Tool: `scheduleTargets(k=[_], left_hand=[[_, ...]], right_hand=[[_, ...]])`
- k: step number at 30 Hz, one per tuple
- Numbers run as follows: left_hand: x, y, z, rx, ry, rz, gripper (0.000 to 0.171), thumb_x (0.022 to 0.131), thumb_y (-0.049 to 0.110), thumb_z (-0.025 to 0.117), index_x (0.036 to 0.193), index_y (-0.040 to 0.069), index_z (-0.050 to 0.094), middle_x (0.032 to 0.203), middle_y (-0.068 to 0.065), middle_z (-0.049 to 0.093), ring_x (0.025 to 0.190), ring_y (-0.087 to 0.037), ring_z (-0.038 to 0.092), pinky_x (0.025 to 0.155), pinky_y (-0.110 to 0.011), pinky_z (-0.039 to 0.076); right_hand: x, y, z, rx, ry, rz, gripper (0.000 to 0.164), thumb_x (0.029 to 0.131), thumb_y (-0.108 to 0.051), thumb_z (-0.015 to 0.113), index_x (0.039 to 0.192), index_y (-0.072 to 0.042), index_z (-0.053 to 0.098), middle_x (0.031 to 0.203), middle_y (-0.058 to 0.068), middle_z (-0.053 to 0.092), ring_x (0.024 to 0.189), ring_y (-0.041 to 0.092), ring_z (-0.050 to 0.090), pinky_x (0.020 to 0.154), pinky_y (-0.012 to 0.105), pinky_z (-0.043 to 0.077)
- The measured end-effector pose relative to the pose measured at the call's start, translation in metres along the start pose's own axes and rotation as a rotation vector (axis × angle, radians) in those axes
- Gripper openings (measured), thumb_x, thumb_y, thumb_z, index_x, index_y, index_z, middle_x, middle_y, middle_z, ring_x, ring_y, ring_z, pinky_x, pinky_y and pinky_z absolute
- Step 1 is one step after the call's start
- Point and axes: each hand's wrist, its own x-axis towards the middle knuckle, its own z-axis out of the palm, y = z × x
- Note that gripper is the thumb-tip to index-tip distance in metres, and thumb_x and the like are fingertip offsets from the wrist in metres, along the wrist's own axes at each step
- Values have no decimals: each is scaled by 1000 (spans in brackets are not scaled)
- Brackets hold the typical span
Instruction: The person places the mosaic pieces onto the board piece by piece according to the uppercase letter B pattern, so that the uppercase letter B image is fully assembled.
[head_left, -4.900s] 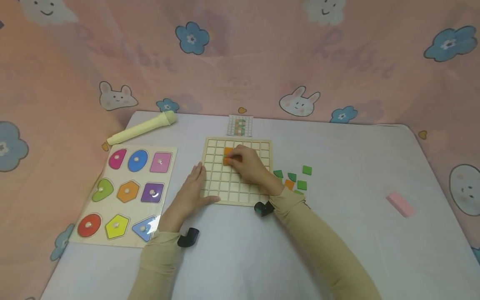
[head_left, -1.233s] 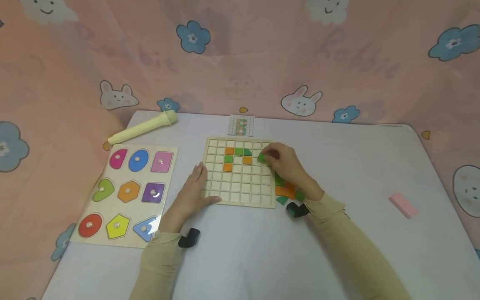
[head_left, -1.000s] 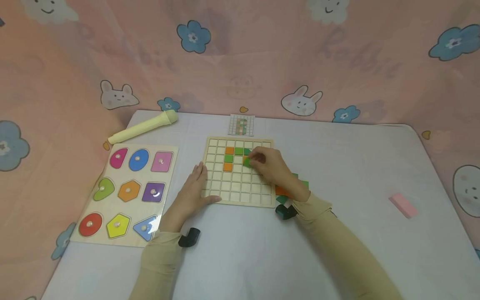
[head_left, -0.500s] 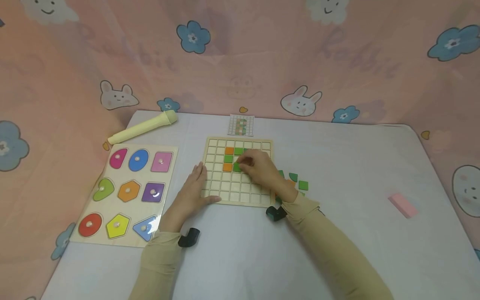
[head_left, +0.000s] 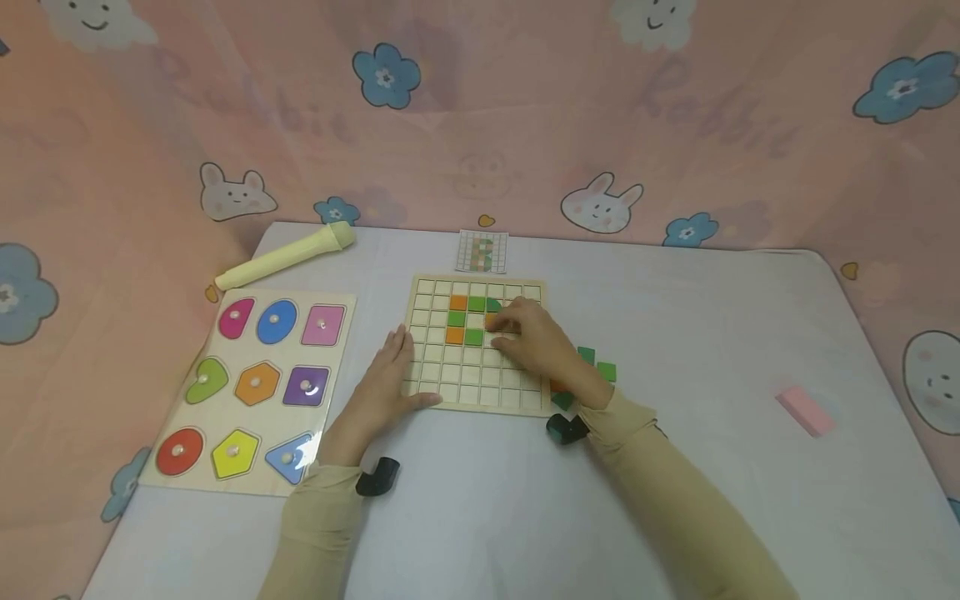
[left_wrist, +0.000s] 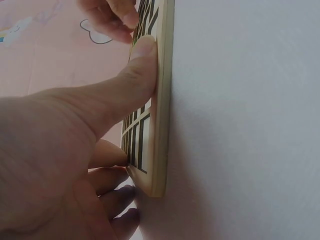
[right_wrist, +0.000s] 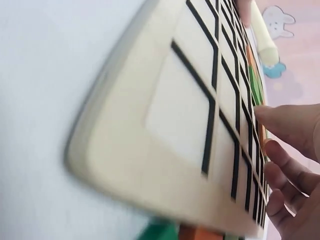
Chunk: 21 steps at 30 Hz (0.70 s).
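In the head view, a wooden grid board lies mid-table, with several orange and green tiles seated in its upper cells. A green square tile sits just right of an orange tile. My right hand hovers over the board by these tiles, thumb and index finger apart, with no tile between them; it partly covers another orange tile. My left hand rests at the board's near left corner; in the left wrist view its thumb lies on the board's rim and its fingers run beside the edge.
Loose green and orange tiles lie right of the board, partly under the right wrist. A small pattern card is behind it. At left are a knobbed shape puzzle and a pale yellow toy microphone. A pink block lies far right.
Over these seconds, more tiles have come onto the board. Latest, my right hand brought a green square from the right, set it in a cell, let go and drew back slightly rightward.
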Motion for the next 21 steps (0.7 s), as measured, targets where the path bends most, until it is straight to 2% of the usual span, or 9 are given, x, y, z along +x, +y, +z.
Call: scheduleTargets(k=[6, 9, 15, 21], left_hand=[[-1, 1, 0, -5, 3, -2, 115, 89, 31, 86, 168, -2, 10, 179, -17, -1, 167, -36, -1, 136, -52, 9], [-1, 1, 0, -5, 6, 2, 114, 89, 31, 86, 168, -3, 10, 179, -18, 0, 167, -37, 0, 136, -53, 9], [-2, 2, -1, -1, 4, 3, 114, 89, 31, 86, 168, -2, 9, 179, -17, -1, 167, -35, -1, 136, -52, 9], [-2, 3, -1, -3, 0, 3, 114, 90, 31, 86, 168, -2, 9, 179, -16, -1, 167, -35, -2, 136, -52, 8]], right_hand=[[-12, 19, -21, 19, -24, 1, 21, 96, -6, 76, 117, 0, 73, 121, 19, 66, 115, 34, 58, 102, 49, 52], [-18, 28, -30, 31, -21, 40, 21, 98, -5, 72, 119, 0, 71, 121, 20, 64, 115, 35, 56, 103, 49, 50], [-29, 46, -47, 6, -35, 127, 26, 102, -6, 66, 127, 0, 67, 128, 20, 63, 123, 37, 56, 113, 55, 49], [-41, 59, -62, 2, -46, 136, 28, 101, -5, 66, 128, 2, 66, 130, 22, 65, 126, 40, 57, 115, 59, 48]])
